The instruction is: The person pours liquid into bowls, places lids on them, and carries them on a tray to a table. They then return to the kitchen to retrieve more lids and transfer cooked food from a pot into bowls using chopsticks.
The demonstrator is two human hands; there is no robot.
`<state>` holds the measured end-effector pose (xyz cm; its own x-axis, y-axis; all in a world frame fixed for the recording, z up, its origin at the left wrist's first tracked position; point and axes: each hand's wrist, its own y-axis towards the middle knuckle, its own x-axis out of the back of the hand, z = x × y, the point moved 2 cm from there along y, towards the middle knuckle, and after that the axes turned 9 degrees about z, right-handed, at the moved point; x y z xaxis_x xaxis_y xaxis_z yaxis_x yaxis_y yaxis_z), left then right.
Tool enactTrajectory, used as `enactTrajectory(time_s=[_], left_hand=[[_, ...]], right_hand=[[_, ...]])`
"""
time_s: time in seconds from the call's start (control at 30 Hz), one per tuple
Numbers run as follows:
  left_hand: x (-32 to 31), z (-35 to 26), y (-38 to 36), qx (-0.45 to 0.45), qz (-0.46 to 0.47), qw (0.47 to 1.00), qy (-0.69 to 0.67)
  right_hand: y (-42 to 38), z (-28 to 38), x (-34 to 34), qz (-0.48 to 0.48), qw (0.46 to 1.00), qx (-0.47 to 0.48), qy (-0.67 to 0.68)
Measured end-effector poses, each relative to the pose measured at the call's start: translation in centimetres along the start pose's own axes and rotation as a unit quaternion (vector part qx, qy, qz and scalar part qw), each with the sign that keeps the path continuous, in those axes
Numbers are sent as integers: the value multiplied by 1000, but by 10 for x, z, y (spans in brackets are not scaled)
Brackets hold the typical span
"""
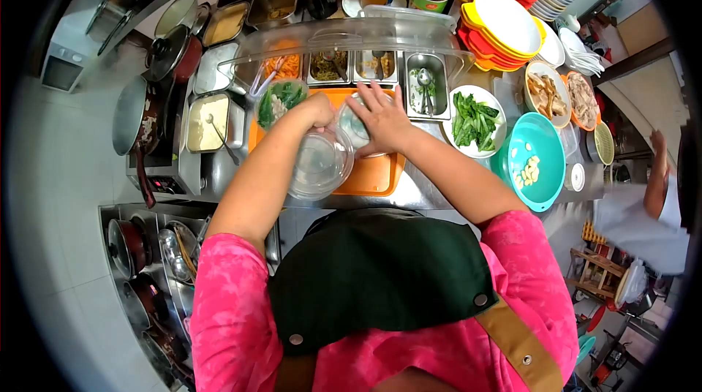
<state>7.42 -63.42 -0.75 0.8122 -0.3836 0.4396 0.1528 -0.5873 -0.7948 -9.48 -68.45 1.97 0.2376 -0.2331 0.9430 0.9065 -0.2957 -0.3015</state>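
Observation:
Over an orange tray [379, 178], my left hand [317, 110] is closed, its fingers curled down at the upper rim of a clear round plastic container [322, 165]; the fingertips are partly hidden. My right hand [385, 120] lies with fingers spread across the top of another clear round container [354, 126], whose contents I cannot make out. Just left of my left hand is a clear bowl of green leaves [281, 102] with something pale among them.
Behind the tray, metal pans hold shredded carrot [282, 64] and other foods. Right stand a plate of cut greens [475, 121] and a teal colander [545, 165] with pale pieces. A wok [135, 118] sits left. A person's arm [656, 172] shows far right.

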Motion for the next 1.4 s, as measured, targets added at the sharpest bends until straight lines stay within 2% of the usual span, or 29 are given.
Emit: enactTrajectory(time_s=[0.1,0.2,0.3,0.33,0.43,0.47,0.5,0.53,0.57,0.63,0.67,0.7,0.77,0.83,0.87,0.93,0.97,1.03,1.1,1.17,1.33,1.4], left_hand=[[-1,-1,-4,-6,10,1000,-15],[-6,9,12,-14,1,1000,15],[-7,19,24,-40,0,999,4],[-5,17,19,-42,-11,999,4],[7,25,3,-48,-79,995,-22],[11,34,-1,-72,-146,978,-132],[13,42,-6,-96,-208,944,-239],[17,29,-35,-90,-281,934,-200],[18,34,-38,-87,-283,933,-203],[28,47,-42,-119,-277,891,-339],[32,61,-38,-146,-252,862,-416],[35,63,-55,-126,-233,840,-474],[34,79,-65,-107,-280,854,-425],[32,95,-66,-94,-278,853,-431],[31,104,-63,-82,-273,854,-435],[36,126,-43,-86,-315,849,-415],[41,137,-33,-91,-353,845,-392],[47,140,-29,-64,-383,843,-372],[55,141,-28,21,-492,856,-157],[56,143,-25,40,-482,861,-157],[52,146,-19,74,-489,860,-127],[48,150,-19,75,-480,863,-137]], right_hand=[[14,4,1,108,993,-11,54],[15,12,-3,119,992,-37,15],[16,13,0,125,991,-42,39],[15,10,-1,114,992,-32,52],[9,0,-1,-40,995,25,92],[11,-3,-4,-205,957,47,198],[6,3,7,-252,925,104,265],[1,13,16,-143,904,85,394],[-1,25,19,-29,857,62,511],[13,28,11,-54,870,69,485],[30,22,2,-55,796,52,600],[45,17,-2,-54,707,33,704],[60,15,9,-45,664,-23,746],[82,12,2,-23,651,-40,758],[96,13,-6,-19,652,-36,757],[124,13,-19,-89,783,-50,614],[135,14,-23,-87,784,-46,613],[152,17,-24,-154,842,-70,512],[161,23,-23,-172,852,-82,487],[160,28,-18,-200,896,-58,392],[160,31,-15,-196,913,-29,357],[158,30,-11,-153,920,-10,361]])
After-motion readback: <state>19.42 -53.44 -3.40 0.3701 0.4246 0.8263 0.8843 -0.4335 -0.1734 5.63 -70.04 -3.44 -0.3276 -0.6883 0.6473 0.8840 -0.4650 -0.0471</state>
